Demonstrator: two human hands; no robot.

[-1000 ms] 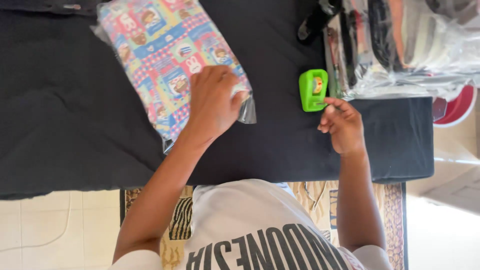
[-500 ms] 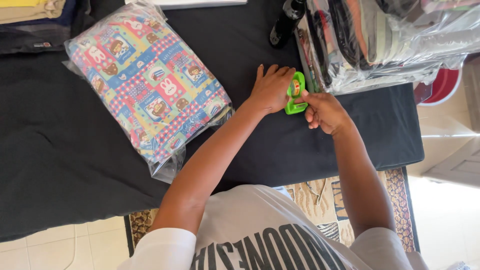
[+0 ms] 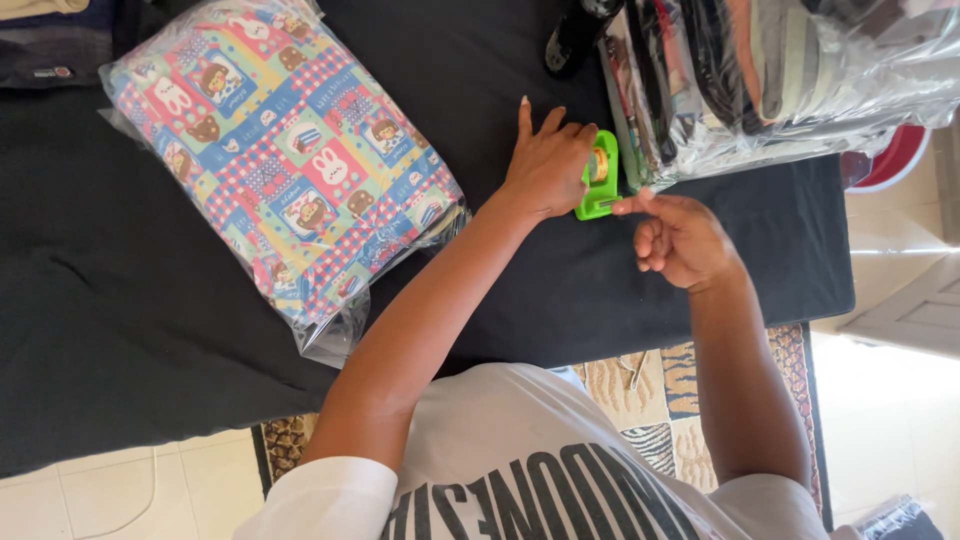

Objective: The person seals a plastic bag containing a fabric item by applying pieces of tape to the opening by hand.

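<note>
Nearest us: right hand [image 3: 680, 240] just off green tape dispenser [image 3: 598, 177], thumb and forefinger pinched together at its edge (tape itself too thin to see).

Left hand [image 3: 548, 165] lies flat over dispenser, fingers spread, pinning it to black worktop [image 3: 120, 330].

We judge step as drawing tape; next move likely calls for steady hold and clean tear.

Farther left: wrapped package [image 3: 285, 170] in clear plastic. Beyond: stack of bagged clothes [image 3: 780, 70].

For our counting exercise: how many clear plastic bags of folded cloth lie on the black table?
2. One patterned package lies left of the left hand; a stack of striped cloth in plastic sits at top right, and more bags may be hidden there.
</note>
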